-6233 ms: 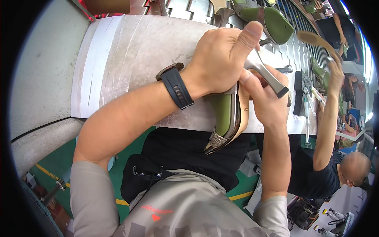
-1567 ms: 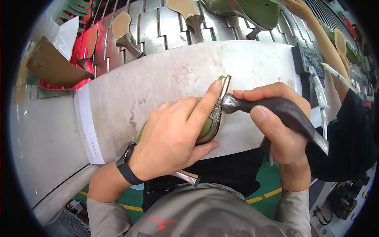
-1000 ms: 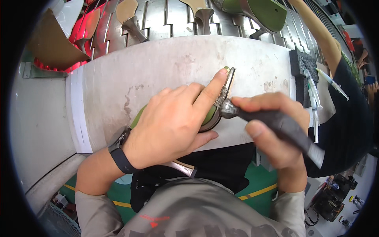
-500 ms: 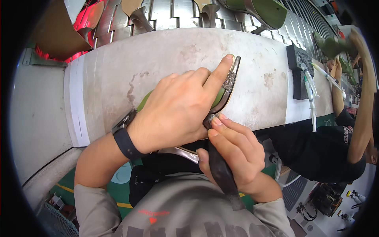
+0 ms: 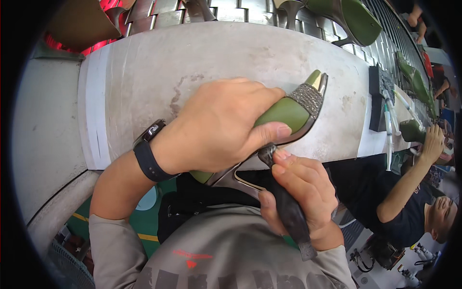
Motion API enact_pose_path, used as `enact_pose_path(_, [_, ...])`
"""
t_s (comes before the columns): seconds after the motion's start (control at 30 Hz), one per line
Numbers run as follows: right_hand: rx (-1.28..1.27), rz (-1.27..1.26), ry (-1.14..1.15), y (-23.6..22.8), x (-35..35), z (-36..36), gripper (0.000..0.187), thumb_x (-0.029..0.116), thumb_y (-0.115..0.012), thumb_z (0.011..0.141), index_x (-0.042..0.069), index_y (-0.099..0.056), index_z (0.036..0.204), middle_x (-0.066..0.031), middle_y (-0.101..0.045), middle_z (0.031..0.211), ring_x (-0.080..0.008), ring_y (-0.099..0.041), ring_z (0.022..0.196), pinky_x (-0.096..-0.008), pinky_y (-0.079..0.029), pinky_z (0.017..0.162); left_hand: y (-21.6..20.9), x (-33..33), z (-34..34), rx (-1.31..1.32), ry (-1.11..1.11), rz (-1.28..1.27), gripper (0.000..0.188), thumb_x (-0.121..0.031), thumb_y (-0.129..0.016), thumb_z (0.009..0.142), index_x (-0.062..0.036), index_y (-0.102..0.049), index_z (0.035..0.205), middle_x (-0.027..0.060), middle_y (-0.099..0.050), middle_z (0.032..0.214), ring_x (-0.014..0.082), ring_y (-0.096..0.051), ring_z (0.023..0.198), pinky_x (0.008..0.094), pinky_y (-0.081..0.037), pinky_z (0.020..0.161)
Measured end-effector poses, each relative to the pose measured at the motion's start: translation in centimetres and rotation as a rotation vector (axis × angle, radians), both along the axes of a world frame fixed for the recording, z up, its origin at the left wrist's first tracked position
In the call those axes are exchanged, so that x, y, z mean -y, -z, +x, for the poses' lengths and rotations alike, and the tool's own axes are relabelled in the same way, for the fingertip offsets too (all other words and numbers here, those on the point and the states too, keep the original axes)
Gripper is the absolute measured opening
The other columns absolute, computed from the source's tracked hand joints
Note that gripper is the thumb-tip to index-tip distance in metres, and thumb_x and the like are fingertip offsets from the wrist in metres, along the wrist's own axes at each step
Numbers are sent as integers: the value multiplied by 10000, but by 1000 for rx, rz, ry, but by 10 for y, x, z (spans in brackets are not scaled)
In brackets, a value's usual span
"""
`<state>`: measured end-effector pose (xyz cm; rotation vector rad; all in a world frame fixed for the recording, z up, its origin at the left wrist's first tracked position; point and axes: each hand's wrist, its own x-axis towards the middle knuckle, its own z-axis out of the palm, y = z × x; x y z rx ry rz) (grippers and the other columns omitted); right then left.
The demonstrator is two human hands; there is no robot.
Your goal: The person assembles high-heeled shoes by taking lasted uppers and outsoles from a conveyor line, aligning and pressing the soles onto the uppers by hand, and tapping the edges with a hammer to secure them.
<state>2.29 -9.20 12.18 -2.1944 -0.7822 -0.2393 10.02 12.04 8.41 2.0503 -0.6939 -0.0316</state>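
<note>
A high-heeled shoe on a green last [image 5: 281,115] lies on its side near the table's front edge. It has a glittery strap [image 5: 307,98] across the toe part and a shiny heel [image 5: 231,181] that juts toward me. My left hand [image 5: 214,127] is wrapped over its middle, thumb along the side, covering much of it. My right hand [image 5: 308,192] grips a dark tool [image 5: 291,212] with a thick, tapering handle. The tool's blunt upper end sits by the sole edge, just below my left thumb; whether it touches is unclear.
The shoe rests on a stained pale table [image 5: 231,53]. Behind runs a metal-plate conveyor [image 5: 250,12] with shoes on green lasts [image 5: 353,21]. At right, several syringes [image 5: 389,120] lean on a black block [image 5: 380,79]. A co-worker [image 5: 399,202] there holds another green last [image 5: 412,130].
The shoe has shifted toward the right and turned, showing more of its strap and green side. My left index finger has drawn back from the toe. My right hand moved slightly right with the tool.
</note>
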Motion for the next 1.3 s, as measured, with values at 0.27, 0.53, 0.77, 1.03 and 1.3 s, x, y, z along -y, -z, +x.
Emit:
enact_pose_path(0.27, [-166, 92, -130, 0, -4, 6, 430, 68, -889, 690, -66, -730, 1066, -214, -757, 1054, -352, -755, 921, -379, -646, 791, 4, 1, -4, 39, -28, -1, 437, -259, -784, 914, 28, -681, 1227, 176, -715, 958, 385, -688, 879, 443, -546, 784])
enact_pose_path(0.53, [28, 40, -95, 1, -14, 3, 366, 61, -870, 699, -61, -738, 1017, -198, -758, 1015, -338, -746, 878, -384, -637, 775, 5, 4, -3, 23, -38, -20, 396, -275, -749, 961, -4, -694, 1244, 190, -726, 992, 389, -696, 887, 427, -552, 772])
enact_pose_path(0.77, [231, -13, 81, 5, -8, 2, 344, 24, -867, 716, -66, -722, 1015, -202, -756, 990, -363, -751, 902, -411, -634, 804, 1, 6, 0, 29, 6, -15, 392, -300, -692, 1011, 5, -700, 1257, 214, -741, 1067, 410, -700, 909, 429, -557, 792])
enact_pose_path(1.03, [216, 32, 141, 3, -9, -2, 377, 10, -862, 718, -55, -716, 1059, -200, -761, 994, -375, -761, 913, -413, -629, 852, 1, 4, 1, 8, -7, -9, 379, -290, -689, 1009, 14, -709, 1234, 222, -743, 1051, 410, -704, 931, 425, -559, 814])
enact_pose_path(1.3, [-46, 120, 265, -8, 12, 5, 293, 40, -837, 835, -20, -728, 1100, -157, -778, 1016, -256, -768, 915, -358, -613, 832, -1, 5, 9, -144, 23, 4, 496, -342, -680, 1005, 59, -665, 1296, 278, -728, 1146, 415, -704, 1066, 446, -544, 931])
